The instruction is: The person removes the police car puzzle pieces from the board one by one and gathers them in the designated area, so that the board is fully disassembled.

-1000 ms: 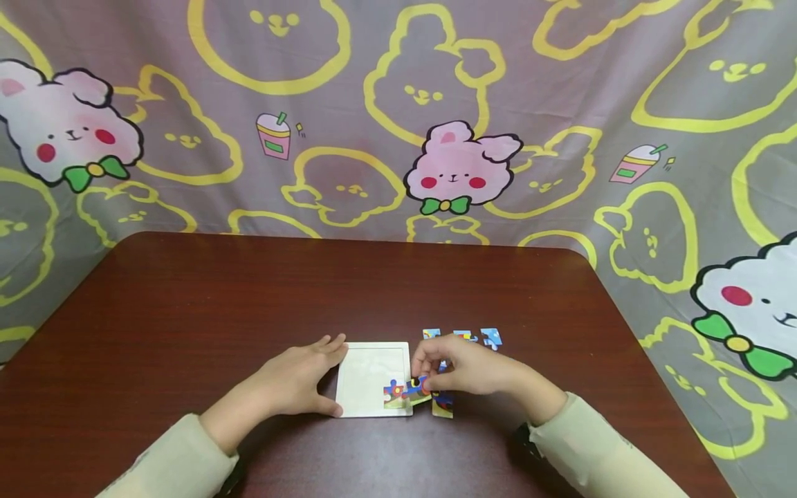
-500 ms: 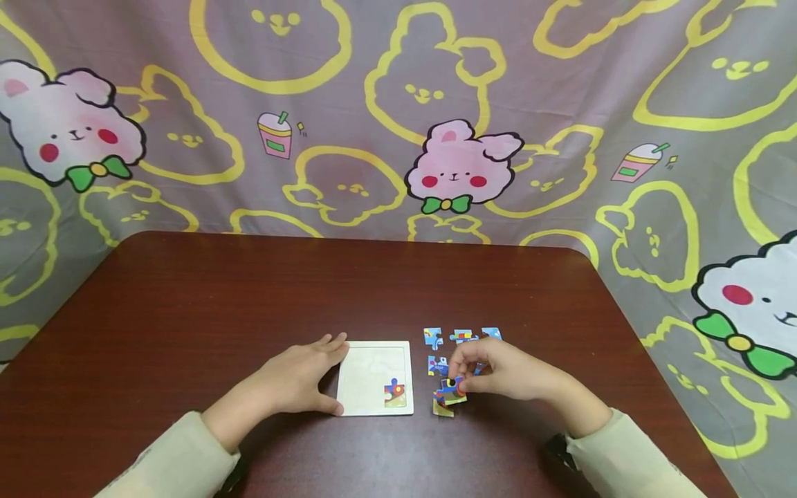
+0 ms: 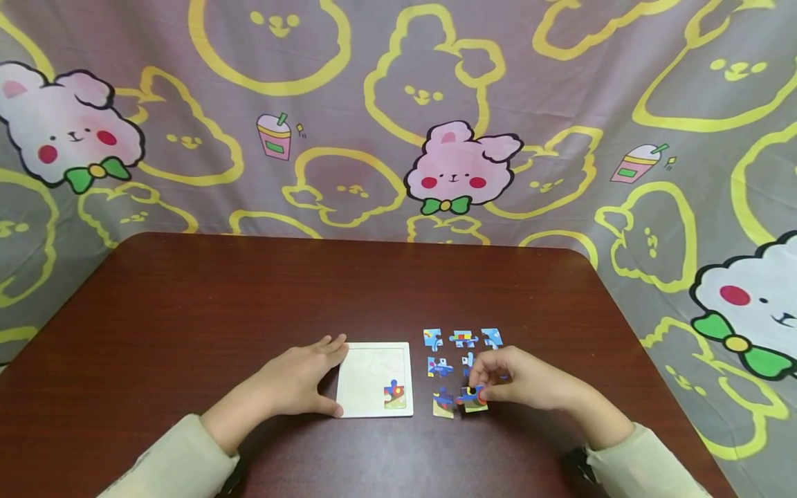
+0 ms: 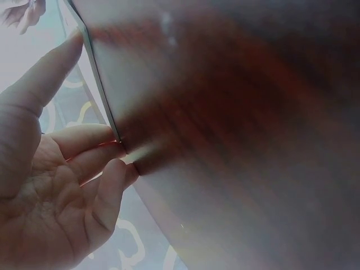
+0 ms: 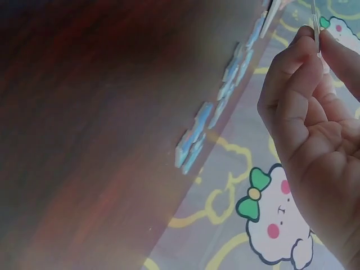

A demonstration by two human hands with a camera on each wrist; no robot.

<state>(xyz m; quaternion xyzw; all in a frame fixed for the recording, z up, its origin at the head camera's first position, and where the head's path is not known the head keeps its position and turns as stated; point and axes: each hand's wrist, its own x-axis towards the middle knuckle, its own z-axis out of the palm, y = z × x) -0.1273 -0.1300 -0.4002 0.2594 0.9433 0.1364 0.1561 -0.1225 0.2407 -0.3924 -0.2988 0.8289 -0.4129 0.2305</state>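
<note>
My left hand (image 3: 297,379) lies at the left side of a pale square puzzle tray (image 3: 364,377). Its thumb touches the near left corner and its straight fingers the far left corner; the left wrist view shows the same hand (image 4: 62,169) against the tray's thin edge. One jigsaw piece (image 3: 395,395) sits in the tray's near right corner. To the right, my right hand (image 3: 519,377) pinches another jigsaw piece (image 3: 474,400) between thumb and fingers. In the right wrist view that piece (image 5: 315,28) shows edge-on, standing up from the fingertips.
Several loose jigsaw pieces lie in rows right of the tray, among them a blue piece (image 3: 432,339), a middle-row piece (image 3: 439,366) and a near piece (image 3: 443,403). My right hand partly covers some. The brown table (image 3: 280,290) ends at a patterned curtain (image 3: 349,104).
My right hand has moved right, from the tray's right edge to the near row of loose pieces, carrying the pinched jigsaw piece. The left hand and tray have stayed put.
</note>
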